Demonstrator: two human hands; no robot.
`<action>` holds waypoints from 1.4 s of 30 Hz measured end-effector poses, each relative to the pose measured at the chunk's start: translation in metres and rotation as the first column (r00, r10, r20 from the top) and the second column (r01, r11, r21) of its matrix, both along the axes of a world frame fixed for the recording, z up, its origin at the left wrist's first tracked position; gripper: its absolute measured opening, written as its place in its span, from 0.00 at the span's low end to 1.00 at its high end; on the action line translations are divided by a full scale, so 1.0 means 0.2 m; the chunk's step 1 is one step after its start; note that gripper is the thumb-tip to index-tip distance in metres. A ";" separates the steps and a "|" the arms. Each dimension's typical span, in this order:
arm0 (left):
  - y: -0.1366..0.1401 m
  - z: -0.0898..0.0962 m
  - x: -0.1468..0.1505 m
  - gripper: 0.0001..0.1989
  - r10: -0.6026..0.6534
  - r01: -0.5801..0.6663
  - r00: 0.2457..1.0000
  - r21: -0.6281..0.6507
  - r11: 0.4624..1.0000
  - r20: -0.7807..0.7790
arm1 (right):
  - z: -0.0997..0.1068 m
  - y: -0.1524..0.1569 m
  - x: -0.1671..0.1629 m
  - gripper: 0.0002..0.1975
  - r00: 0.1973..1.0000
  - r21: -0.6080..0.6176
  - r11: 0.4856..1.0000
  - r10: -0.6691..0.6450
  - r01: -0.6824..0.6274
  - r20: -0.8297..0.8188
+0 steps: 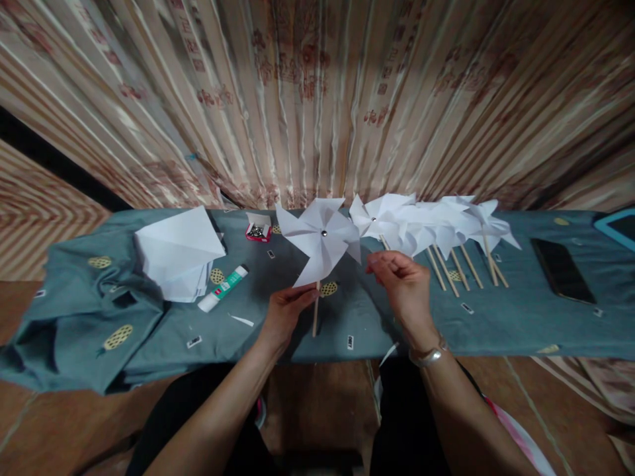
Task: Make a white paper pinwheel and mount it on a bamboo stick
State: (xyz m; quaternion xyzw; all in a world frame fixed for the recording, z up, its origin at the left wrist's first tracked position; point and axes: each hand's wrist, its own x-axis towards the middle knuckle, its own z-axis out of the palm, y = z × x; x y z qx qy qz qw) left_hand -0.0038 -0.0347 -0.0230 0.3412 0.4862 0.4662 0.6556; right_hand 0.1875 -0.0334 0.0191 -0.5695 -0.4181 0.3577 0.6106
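Observation:
My left hand (pixel 285 316) pinches the wooden stick (pixel 315 320) of a white paper pinwheel (pixel 317 241), held upright above the table. A shiny round pin sits at its centre. Just right of the blades is my right hand (pixel 403 281), its fingers curled in and drawn together, with nothing visible in them. It appears apart from the held pinwheel. Behind and beyond it lies another pinwheel (pixel 384 215), its stick partly hidden by the hand. Several more pinwheels (pixel 456 225) overlap in a row to the right, sticks pointing toward me.
A stack of white paper sheets (pixel 178 248) lies at the left, with a green-and-white glue stick (pixel 223 288) beside it. A small red box (pixel 258 229) of metal pins stands open. On the right is a dark phone (pixel 562 271). Paper scraps (pixel 241 320) dot the blue-green cloth (pixel 307 347).

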 end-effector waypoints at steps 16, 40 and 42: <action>0.00 0.03 0.00 0.15 0.023 -0.024 0.999 -0.027 0.999 -0.034 | -0.05 0.04 0.03 0.13 0.988 -0.084 0.995 0.040 -0.053 -0.152; 0.00 0.02 0.01 0.15 -0.072 0.071 0.997 0.085 0.994 0.007 | -0.01 -0.06 -0.20 0.17 0.890 -0.175 0.910 0.303 -0.377 -0.342; -0.01 0.03 0.01 0.15 -0.074 0.074 0.997 0.085 0.994 0.001 | 0.01 -0.08 -0.19 0.17 0.885 -0.190 0.887 0.357 -0.421 -0.298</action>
